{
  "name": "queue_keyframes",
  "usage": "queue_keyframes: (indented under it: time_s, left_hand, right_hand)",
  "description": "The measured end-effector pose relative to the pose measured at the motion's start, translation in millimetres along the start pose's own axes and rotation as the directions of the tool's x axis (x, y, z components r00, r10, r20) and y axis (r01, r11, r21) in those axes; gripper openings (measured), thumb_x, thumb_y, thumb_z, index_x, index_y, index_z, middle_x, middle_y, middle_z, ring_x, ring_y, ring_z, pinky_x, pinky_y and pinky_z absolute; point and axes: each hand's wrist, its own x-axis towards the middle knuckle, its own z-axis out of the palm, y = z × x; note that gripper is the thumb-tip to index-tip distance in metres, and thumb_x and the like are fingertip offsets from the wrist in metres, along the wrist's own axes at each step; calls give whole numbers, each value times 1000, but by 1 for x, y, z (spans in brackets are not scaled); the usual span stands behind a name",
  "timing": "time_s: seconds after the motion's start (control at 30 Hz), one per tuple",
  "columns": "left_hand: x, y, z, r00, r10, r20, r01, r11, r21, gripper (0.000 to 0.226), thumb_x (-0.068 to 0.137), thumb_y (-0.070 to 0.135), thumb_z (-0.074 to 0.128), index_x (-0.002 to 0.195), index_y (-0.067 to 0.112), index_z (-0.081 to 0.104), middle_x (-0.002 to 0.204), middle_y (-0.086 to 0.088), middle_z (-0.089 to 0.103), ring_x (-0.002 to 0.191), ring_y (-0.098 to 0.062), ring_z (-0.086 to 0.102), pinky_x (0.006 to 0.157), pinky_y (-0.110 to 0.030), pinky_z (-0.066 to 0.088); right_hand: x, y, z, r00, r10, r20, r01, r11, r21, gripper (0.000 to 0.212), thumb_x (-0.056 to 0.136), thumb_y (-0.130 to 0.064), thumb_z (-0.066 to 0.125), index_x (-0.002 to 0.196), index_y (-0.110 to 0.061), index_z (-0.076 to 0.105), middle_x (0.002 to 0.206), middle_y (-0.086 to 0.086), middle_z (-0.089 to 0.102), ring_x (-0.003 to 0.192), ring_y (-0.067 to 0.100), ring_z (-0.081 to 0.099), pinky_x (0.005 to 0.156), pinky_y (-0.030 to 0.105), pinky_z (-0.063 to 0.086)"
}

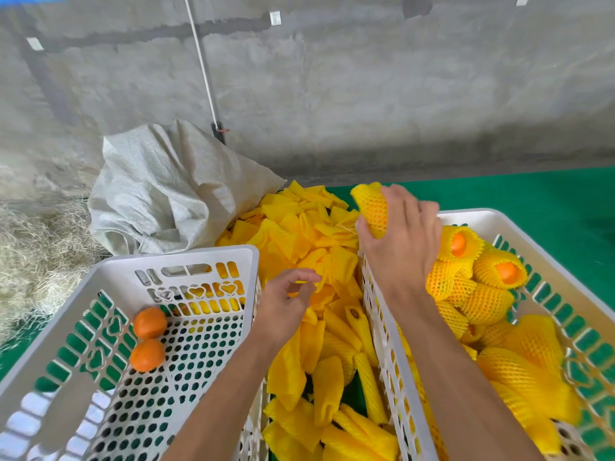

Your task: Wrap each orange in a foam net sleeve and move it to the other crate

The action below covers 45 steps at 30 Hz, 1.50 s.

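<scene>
2 bare oranges lie in the left crate (186, 257), a white plastic one with a holed floor and slotted walls: the farther orange (150, 322) and the nearer orange (147, 355) touch each other and sit against its left wall. Nothing else shows inside this crate. Behind it, a pale woven sack (166, 191) slumps on the ground next to a patch of dry straw (36, 247), in front of a grey concrete wall (332, 78).

Between the 2 crates lies a loose pile of sleeves (316, 327), yellow foam nets, flat and unfilled, heaped on the green cloth (532, 194). The left hand (286, 301) hangs over this pile just past the left crate's right wall, fingers loosely curled with thumb and fingertips close together; whether they pinch a sleeve cannot be told.

The right hand (399, 234) reaches over the rim of the right crate (482, 216), fingers wrapped round a wrapped orange (372, 207) in its yellow net, held above the crate's far left corner. The fruit inside that net is hidden.

The right crate, also white, holds many wrapped oranges (492, 294) piled together; on 2 near the far end the orange peel shows through the open end of the net. Farther toward the near end the nets blur together.
</scene>
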Motion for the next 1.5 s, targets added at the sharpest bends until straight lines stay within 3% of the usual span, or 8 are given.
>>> queue_keyframes:
  time_s: [0.27, 0.4, 0.53, 0.63, 0.8, 1.0, 1.33, 1.5]
  left_hand:
    - [-6, -4, 1, 985, -78, 154, 35, 963, 267, 18, 104, 15, 62, 104, 25, 77, 113, 3, 73, 97, -16, 70, 70, -17, 54]
    - [-5, -7, 4, 965, -148, 218, 81, 954, 289, 22, 105, 15, 59, 98, 30, 75, 100, -16, 76, 94, -43, 68, 68, -36, 51]
    - [-3, -14, 3, 960, -170, 223, 90, 939, 331, 21, 104, 12, 60, 99, 24, 76, 83, -6, 72, 60, -23, 56, 53, -26, 41]
    - [-2, -13, 3, 968, -169, 186, 80, 910, 408, 19, 104, 13, 58, 107, 22, 74, 103, 3, 74, 73, -12, 63, 58, -18, 43]
    - [0, -10, -2, 991, -134, -18, 131, 912, 388, 37, 98, -6, 50, 130, 7, 66, 133, -10, 66, 119, -24, 62, 90, -28, 49]
    - [3, -14, -2, 969, -245, -24, 237, 902, 361, 32, 106, 19, 56, 138, 12, 58, 141, -6, 58, 110, -19, 57, 82, -26, 42]
    - [4, -14, 0, 966, -256, -23, 243, 882, 403, 33, 106, 25, 59, 137, 13, 60, 144, -7, 59, 123, -25, 60, 91, -32, 51]
    - [4, -16, 0, 967, -252, -23, 239, 882, 406, 32, 105, 27, 60, 134, 14, 62, 142, -4, 59, 119, -24, 61, 88, -30, 50]
  right_hand:
    - [-1, 30, -4, 852, 405, 331, -235, 862, -449, 48, 97, -24, 57, 143, -13, 49, 154, 17, 40, 136, 38, 32, 105, 46, 27]
    - [-7, 9, -2, 885, 297, 359, -163, 920, -357, 52, 99, -36, 57, 142, -8, 51, 162, 19, 30, 148, 38, 23, 119, 51, 12]
    - [-19, -13, 4, 908, 108, 405, 3, 964, -264, 46, 100, -31, 55, 141, -11, 52, 164, 20, 27, 154, 37, 17, 124, 52, 9]
    - [-39, -36, 12, 851, -84, 519, 168, 979, -116, 38, 102, -25, 54, 138, -13, 55, 163, 17, 30, 153, 35, 20, 124, 49, 16]
    - [-80, -46, 30, 463, -213, 860, 265, 960, 96, 50, 101, -24, 54, 149, -18, 40, 154, 12, 36, 144, 33, 28, 114, 45, 31]
    - [-109, -42, 48, -225, 43, 974, 314, 949, 31, 99, 93, -43, 72, 164, -27, 5, 167, 12, 19, 150, 40, 27, 110, 55, 42]
    - [-129, -47, 51, -344, 71, 936, 413, 907, 83, 80, 88, -32, 79, 152, -9, 38, 152, 14, 46, 136, 36, 49, 105, 49, 46]
    - [-139, -46, 53, -481, 164, 861, 396, 917, 47, 35, 88, -27, 80, 108, -12, 56, 93, 9, 56, 72, 26, 48, 90, 48, 49]
